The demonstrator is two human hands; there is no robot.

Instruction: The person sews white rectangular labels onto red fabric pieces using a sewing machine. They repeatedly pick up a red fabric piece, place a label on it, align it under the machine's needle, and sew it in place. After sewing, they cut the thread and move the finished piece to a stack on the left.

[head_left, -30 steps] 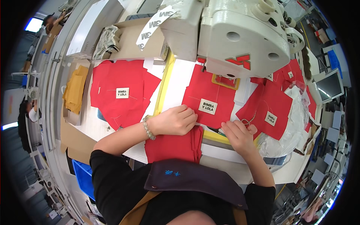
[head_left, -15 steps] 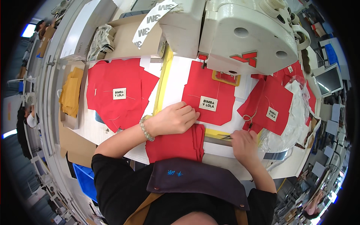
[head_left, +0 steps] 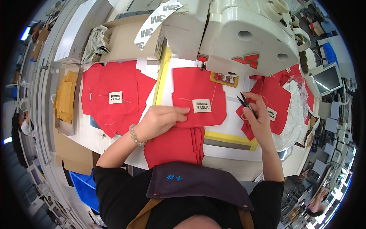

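Observation:
A red fabric piece (head_left: 190,86) with a cream label (head_left: 201,105) and loose thread ends lies on the white work surface, left of the sewing machine's yellow-edged clamp (head_left: 225,79). The lower left edge of this piece is held by my left hand (head_left: 162,121), thumb and fingers closed on it. My right hand (head_left: 259,114) grips a small pair of scissors (head_left: 246,102), its dark blades slightly apart and pointing up and left, over the near corner of the right-hand labelled red pieces (head_left: 280,97). A stack of plain red pieces (head_left: 171,147) rests at the near edge, below my left hand.
The white sewing machine head (head_left: 251,38) overhangs the far side. To the left lie labelled red pieces (head_left: 126,82), a box with yellow-orange pieces (head_left: 65,95) and an open cardboard box (head_left: 129,38). Clear plastic wrap (head_left: 291,114) sits at right. Yellow tape (head_left: 228,138) borders the surface.
My left hand has drawn the red piece leftward, away from the clamp. The right hand has risen from the near tape with the scissors, whose blades now point upward.

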